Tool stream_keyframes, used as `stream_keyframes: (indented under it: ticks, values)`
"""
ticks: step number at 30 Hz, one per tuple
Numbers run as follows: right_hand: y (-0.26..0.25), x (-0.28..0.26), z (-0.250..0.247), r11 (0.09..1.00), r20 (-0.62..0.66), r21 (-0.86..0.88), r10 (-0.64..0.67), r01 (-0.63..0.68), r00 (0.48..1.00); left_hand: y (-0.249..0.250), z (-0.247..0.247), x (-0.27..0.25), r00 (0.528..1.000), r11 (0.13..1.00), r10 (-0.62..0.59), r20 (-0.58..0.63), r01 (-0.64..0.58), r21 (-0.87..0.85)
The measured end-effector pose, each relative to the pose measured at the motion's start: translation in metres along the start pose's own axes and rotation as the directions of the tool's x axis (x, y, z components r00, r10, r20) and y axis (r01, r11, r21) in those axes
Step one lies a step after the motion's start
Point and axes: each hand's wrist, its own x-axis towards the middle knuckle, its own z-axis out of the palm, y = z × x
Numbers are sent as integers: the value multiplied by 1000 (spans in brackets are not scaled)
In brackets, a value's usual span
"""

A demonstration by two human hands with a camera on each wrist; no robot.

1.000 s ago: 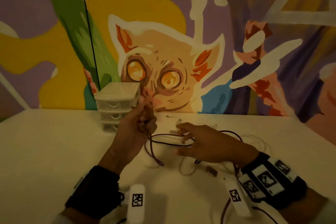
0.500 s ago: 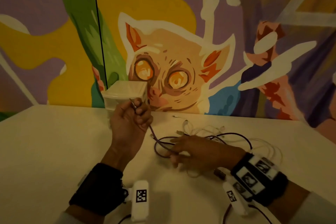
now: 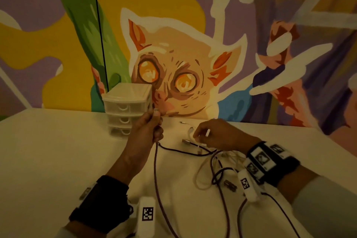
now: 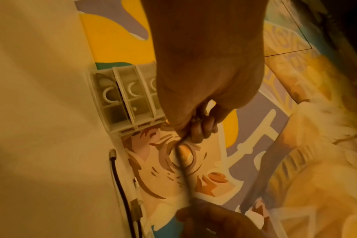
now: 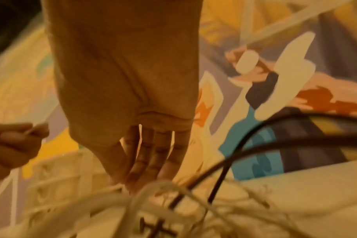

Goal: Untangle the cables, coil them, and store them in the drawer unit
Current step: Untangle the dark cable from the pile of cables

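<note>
My left hand (image 3: 154, 127) (image 4: 198, 125) is raised in front of the drawer unit (image 3: 127, 106) (image 4: 120, 103). It grips the dark purple cable (image 3: 156, 179) (image 4: 183, 173) just below its USB plug (image 3: 156, 110). The cable hangs from the fist to the table and runs towards me. My right hand (image 3: 204, 135) (image 5: 145, 169) reaches down into the tangle, its fingertips pinching a white cable (image 3: 199, 177) (image 5: 153, 201). A short white piece (image 3: 207, 133) sticks out by its fingers. Dark loops (image 5: 255, 145) cross the white ones under that wrist.
The three-drawer unit stands with all drawers closed at the table's (image 3: 58, 160) back edge against a painted wall. A metal plug (image 3: 186, 141) (image 4: 112, 153) of a dark cable lies between my hands. Another small plug (image 3: 229, 185) lies near my right wrist.
My left hand has pulled the dark cable's end up and straighter. My right hand has left the dark loops, moved back and taken hold in the white cables.
</note>
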Motion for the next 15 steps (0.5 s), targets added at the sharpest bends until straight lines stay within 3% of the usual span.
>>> stream_keyframes:
  ticks: [3,7,13,15]
  values:
    - [5,25,22,986,103,-164,17,1,995,-6,-2,-1,999,999,26,-20,-26,33]
    - [4,44,36,944,69,-319,109,-82,992,-6,-4,-3,999,995,53,0,-52,89]
    - [13,44,46,928,6,-332,182,-169,983,-5,-6,-6,997,987,62,-35,-56,151]
    - [13,40,40,944,-81,-279,163,-179,983,-6,-5,-9,998,987,48,-40,-41,157]
